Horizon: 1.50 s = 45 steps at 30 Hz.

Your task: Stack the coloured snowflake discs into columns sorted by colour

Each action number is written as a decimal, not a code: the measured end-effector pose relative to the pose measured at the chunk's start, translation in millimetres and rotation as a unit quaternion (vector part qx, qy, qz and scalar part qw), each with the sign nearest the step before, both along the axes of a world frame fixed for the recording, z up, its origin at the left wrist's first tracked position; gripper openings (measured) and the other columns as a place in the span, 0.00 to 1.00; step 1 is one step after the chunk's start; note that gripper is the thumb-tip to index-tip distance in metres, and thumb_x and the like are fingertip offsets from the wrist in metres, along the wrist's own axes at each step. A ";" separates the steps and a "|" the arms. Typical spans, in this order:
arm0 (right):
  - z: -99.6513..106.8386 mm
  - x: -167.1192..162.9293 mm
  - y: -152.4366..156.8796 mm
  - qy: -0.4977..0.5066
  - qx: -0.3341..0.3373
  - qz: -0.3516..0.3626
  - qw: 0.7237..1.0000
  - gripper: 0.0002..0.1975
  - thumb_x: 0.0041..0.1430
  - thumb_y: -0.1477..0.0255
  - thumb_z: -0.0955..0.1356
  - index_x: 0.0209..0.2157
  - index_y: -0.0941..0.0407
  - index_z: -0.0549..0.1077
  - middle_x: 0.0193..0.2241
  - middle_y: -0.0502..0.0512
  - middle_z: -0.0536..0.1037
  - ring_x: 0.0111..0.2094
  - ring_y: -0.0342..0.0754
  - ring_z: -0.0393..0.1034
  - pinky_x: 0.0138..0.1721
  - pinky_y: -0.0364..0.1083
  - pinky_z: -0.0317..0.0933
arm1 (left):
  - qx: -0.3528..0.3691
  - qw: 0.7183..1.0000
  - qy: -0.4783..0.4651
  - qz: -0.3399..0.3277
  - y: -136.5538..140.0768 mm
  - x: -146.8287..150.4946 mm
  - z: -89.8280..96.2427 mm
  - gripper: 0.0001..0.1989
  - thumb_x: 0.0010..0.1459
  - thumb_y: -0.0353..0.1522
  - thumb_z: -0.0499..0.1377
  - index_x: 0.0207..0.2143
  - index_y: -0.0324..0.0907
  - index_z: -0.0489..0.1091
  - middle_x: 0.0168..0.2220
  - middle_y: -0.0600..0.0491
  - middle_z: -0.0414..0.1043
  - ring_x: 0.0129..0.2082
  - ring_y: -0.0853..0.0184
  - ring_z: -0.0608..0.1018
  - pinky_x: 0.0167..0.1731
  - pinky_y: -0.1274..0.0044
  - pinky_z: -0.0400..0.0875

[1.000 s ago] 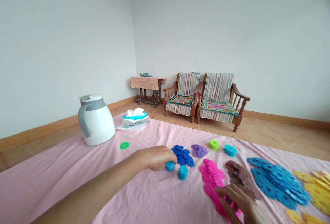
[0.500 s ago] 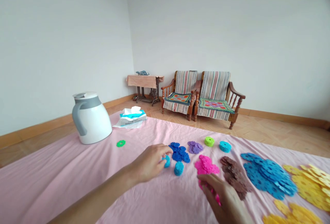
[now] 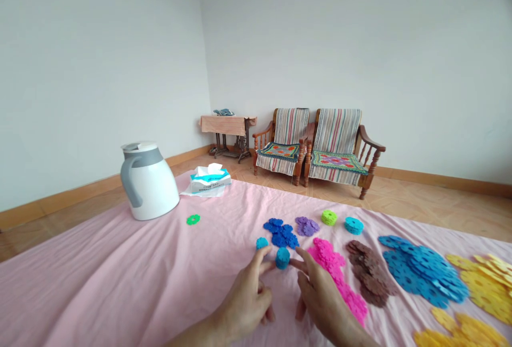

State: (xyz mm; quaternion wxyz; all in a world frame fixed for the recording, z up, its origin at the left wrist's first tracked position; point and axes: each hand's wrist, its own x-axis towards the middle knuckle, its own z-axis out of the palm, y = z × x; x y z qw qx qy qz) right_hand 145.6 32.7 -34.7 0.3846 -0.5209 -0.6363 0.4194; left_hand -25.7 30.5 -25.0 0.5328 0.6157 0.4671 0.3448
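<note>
A short stack of light-blue flower-shaped plastic discs (image 3: pixel 282 258) stands on the pink cloth between my hands. My left hand (image 3: pixel 246 299) is at its left side, fingers stretched and apart, one fingertip at the stack's edge. From the right, my right hand (image 3: pixel 320 291) reaches a finger to the opposite edge, its other fingers spread. A second light-blue stack (image 3: pixel 262 242) is just beyond my left fingertips, partly hidden. Dark-blue discs (image 3: pixel 282 232) lie loosely behind. A long pile of pink discs (image 3: pixel 332 261) runs beside my right hand, which covers part of it.
Further right lie brown discs (image 3: pixel 368 272), large blue discs (image 3: pixel 424 269) and yellow discs (image 3: pixel 490 288). Purple discs (image 3: pixel 307 226), a lime stack (image 3: pixel 328 217) and a cyan stack (image 3: pixel 354 225) sit behind. A white jug (image 3: pixel 154 187), tissue box (image 3: pixel 210 179) and green disc (image 3: pixel 193 219) are left.
My left hand has drawn back from the left light-blue stack toward the nearer one. My right hand has moved left from the pink discs to that stack's other side.
</note>
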 end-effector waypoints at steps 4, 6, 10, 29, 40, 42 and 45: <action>-7.6 0.4 -0.4 -0.006 0.011 -0.006 1.000 0.24 0.60 0.75 0.53 0.58 0.62 0.49 0.53 0.71 0.69 0.14 0.39 0.69 0.15 0.41 0.64 | -0.003 1.000 -0.005 -0.002 -0.4 0.2 2.8 0.40 0.44 0.19 0.48 0.60 0.48 0.46 0.58 0.40 0.59 0.16 0.80 0.73 0.13 0.88 0.64; -9.7 1.1 -0.1 -0.017 0.018 -0.013 1.000 0.24 0.59 0.75 0.53 0.58 0.62 0.50 0.52 0.70 0.70 0.14 0.40 0.68 0.15 0.42 0.64 | -0.002 1.000 -0.004 -0.003 -0.8 0.4 3.9 0.39 0.44 0.19 0.48 0.60 0.48 0.47 0.58 0.40 0.59 0.16 0.80 0.72 0.13 0.88 0.64; -8.8 4.9 -0.1 -0.049 0.055 -0.008 0.997 0.24 0.58 0.76 0.54 0.57 0.61 0.53 0.51 0.66 0.72 0.19 0.41 0.72 0.22 0.42 0.66 | -0.003 1.000 -0.007 0.003 -0.6 -0.1 0.0 0.38 0.44 0.19 0.48 0.59 0.47 0.48 0.58 0.41 0.58 0.16 0.79 0.73 0.13 0.87 0.64; 32.4 12.7 103.7 -0.321 0.202 0.091 0.921 0.29 0.46 0.73 0.68 0.52 0.61 0.68 0.50 0.62 0.73 0.52 0.55 0.64 0.53 0.50 0.55 | 0.090 0.967 -0.088 0.223 11.7 -10.4 1.7 0.09 0.43 0.30 0.51 0.31 0.40 0.61 0.31 0.55 0.67 0.14 0.77 0.68 0.14 0.83 0.59; 36.9 -2.5 136.8 -0.372 0.119 0.211 0.896 0.47 0.39 0.64 0.74 0.62 0.56 0.56 0.61 0.62 0.59 0.61 0.60 0.52 0.58 0.58 0.48 | 0.081 0.966 -0.098 0.225 10.6 -10.1 2.4 0.09 0.42 0.30 0.51 0.30 0.40 0.61 0.30 0.55 0.68 0.15 0.76 0.68 0.16 0.81 0.61; 33.0 -3.9 137.8 -0.374 0.122 0.231 0.890 0.45 0.42 0.63 0.73 0.62 0.54 0.57 0.62 0.61 0.58 0.62 0.60 0.49 0.59 0.59 0.46 | 0.076 0.966 -0.099 0.225 10.9 -10.2 2.6 0.09 0.42 0.30 0.51 0.30 0.40 0.61 0.31 0.55 0.68 0.15 0.76 0.68 0.16 0.81 0.60; 27.5 -4.9 135.7 -0.369 0.139 0.250 0.884 0.38 0.47 0.63 0.72 0.60 0.52 0.60 0.61 0.61 0.60 0.61 0.58 0.51 0.58 0.57 0.47 | 0.073 0.967 -0.101 0.221 11.3 -10.1 2.8 0.10 0.42 0.31 0.51 0.31 0.40 0.61 0.30 0.56 0.67 0.14 0.76 0.68 0.15 0.82 0.60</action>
